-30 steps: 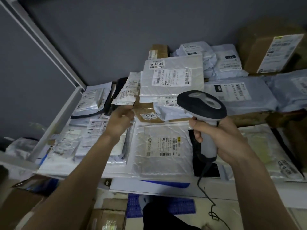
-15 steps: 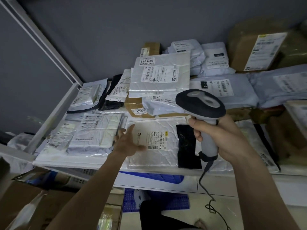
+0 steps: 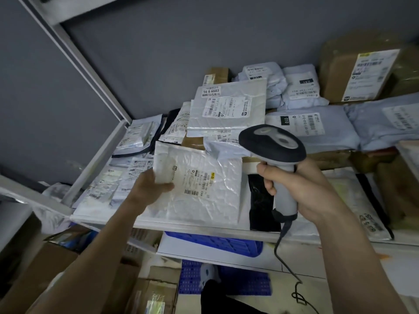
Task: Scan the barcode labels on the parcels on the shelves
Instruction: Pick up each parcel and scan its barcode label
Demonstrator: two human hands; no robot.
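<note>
Shelf [image 3: 145, 223], frame centre: carrying overlapping white and grey mailer parcels, brown cartons behind. White padded mailer [image 3: 204, 189], crinkled, barcode label facing up, lying at shelf front; left hand [image 3: 152, 189] is pinching its left edge. Right hand [image 3: 301, 191] is gripping the corded barcode scanner [image 3: 276, 159], seemingly aimed at stacked parcels.

The left hand [image 3: 151, 186] reaches forward, thumb on top and fingers curled under — pinching. The right hand [image 3: 301, 189] is raised beside it — fingers wrapped in a fist-like grip.
</note>
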